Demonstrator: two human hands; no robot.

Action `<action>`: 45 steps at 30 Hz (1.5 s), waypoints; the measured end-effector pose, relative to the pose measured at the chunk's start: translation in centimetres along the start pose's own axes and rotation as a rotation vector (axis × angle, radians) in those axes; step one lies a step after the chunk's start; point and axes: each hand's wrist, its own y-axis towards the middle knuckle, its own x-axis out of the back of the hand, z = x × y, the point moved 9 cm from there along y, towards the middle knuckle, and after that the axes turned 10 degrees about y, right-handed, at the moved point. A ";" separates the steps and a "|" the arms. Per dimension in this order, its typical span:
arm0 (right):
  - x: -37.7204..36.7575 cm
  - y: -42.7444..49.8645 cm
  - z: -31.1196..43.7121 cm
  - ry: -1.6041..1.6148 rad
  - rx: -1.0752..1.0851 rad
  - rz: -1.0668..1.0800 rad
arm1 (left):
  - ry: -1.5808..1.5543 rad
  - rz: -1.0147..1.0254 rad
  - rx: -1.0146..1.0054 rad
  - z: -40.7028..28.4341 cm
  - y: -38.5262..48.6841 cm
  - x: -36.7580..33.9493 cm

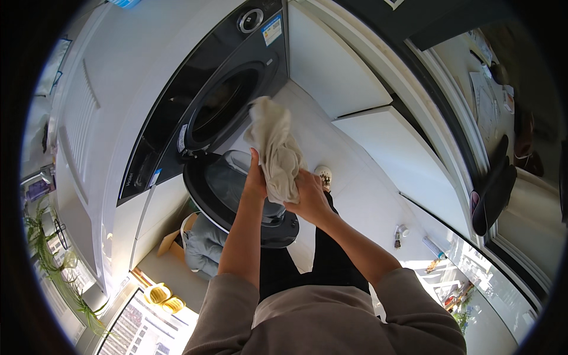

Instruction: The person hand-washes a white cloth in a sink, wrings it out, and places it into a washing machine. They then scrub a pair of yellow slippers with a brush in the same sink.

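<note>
Between both hands I hold a bunched beige cloth (pixel 279 155), its upper end slightly blurred. My left hand (pixel 256 177) presses against its left side with the thumb raised. My right hand (pixel 308 193) grips its lower right edge. Ahead and to the left stands a dark front-loading washing machine (pixel 177 115) with its round drum opening (pixel 226 100) uncovered. Its glass door (pixel 239 195) hangs open below the cloth and partly behind my left forearm. The drum's inside is too dark to make out.
Grey-blue fabric (pixel 204 244) fills a container beside a cardboard box (pixel 171 237) under the door. White cabinet fronts (pixel 390 151) line the right side. Yellow slippers (pixel 164 298) lie at lower left. A shoe (pixel 325 177) shows on the pale floor (pixel 359 177). Plants hang at far left.
</note>
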 end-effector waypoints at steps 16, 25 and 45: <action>-6.7 3.7 -19.8 1.760 -0.774 0.155 | 1.334 0.088 0.167 1.6 6.6 -0.8; -13.6 14.4 -21.3 1.495 -0.842 -0.163 | 1.832 -0.507 -0.595 -8.8 3.7 0.7; -12.2 11.4 -21.8 0.932 -0.896 0.048 | 1.317 -0.627 -0.859 -12.0 -6.3 1.0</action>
